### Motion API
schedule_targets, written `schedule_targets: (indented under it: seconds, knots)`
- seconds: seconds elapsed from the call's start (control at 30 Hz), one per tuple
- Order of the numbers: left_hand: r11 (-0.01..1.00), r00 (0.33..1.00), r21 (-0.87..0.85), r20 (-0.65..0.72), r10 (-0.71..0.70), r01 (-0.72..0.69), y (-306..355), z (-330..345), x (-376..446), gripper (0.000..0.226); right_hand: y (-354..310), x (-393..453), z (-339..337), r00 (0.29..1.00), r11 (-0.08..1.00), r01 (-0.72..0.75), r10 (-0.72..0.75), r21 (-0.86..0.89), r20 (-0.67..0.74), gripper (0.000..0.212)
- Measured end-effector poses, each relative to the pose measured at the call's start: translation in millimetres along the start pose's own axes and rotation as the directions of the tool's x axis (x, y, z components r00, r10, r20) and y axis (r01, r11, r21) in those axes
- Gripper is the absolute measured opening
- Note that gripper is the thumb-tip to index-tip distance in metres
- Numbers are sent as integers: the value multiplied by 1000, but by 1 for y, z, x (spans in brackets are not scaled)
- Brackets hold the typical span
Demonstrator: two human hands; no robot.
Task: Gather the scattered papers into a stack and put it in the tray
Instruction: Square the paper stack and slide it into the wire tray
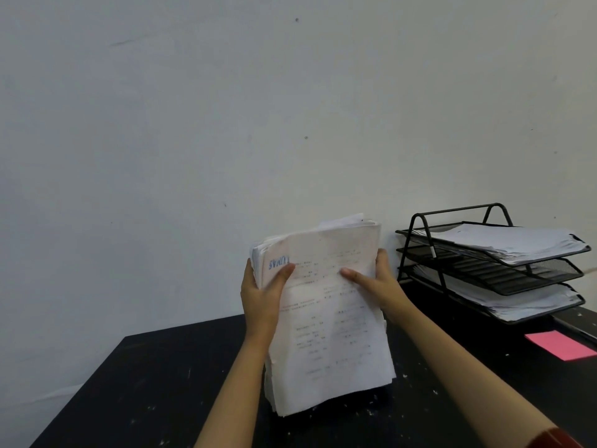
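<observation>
Currently both hands grip one thick paper stack (326, 318), held upright on its bottom edge on the black counter (155, 383), roughly mid-counter, a bit toward the back edge. Left hand (261, 295) clamps the stack's left side: thumb across the front sheet near the top-left corner, fingers behind, out of view. Right hand (378, 282) clamps the right side: thumb laid across the front sheet, fingers wrapped round the right edge. Stack leans slightly back toward the wall (226, 124). Sheet edges are ragged, not squared; a few sheets poke out at the top. Front sheet shows faint printed lines and a blue handwritten mark near the top-left corner, illegible.

Three-tier black mesh tray (504, 279) sits at the counter's back right corner, just right of the stack, not touching it. Top tier holds white papers (504, 240). Middle tier looks bare as far as visible. Bottom tier holds more papers. Pink sheet (562, 345) lies flat on the counter near the right edge, in front of the tray. Red sleeve cuff (552, 439) shows on the right arm at the bottom corner of view.
</observation>
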State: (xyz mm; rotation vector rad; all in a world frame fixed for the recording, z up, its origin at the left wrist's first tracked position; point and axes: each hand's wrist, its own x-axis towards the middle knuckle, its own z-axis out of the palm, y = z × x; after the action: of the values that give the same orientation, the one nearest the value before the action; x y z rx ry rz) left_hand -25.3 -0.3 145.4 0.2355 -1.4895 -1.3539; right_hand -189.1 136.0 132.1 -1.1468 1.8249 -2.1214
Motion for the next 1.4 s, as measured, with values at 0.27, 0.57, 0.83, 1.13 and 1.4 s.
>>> schedule_targets:
  seconds: [0.27,0.57,0.83,1.13,1.4]
  knots:
    - [989,988,-11,32,150,-150,19,-8,15,55,-12,5,-4,1000,996,23,-24,82,1,75]
    - [1000,998,-12,56,18,-17,-7,-20,-6,55,19,-5,-15,983,990,-134,127,48,135,64]
    - [979,975,55,93,-202,197,-73,-30,-34,36,64,-27,-5,977,989,-133,141,-62,160,70]
    - [978,977,109,101,-190,179,-85,-33,-28,34,67,-31,6,989,986,-97,111,-138,97,71]
    - [963,972,170,71,-223,209,-89,-33,-29,24,85,-43,7,982,973,-169,180,-156,62,63]
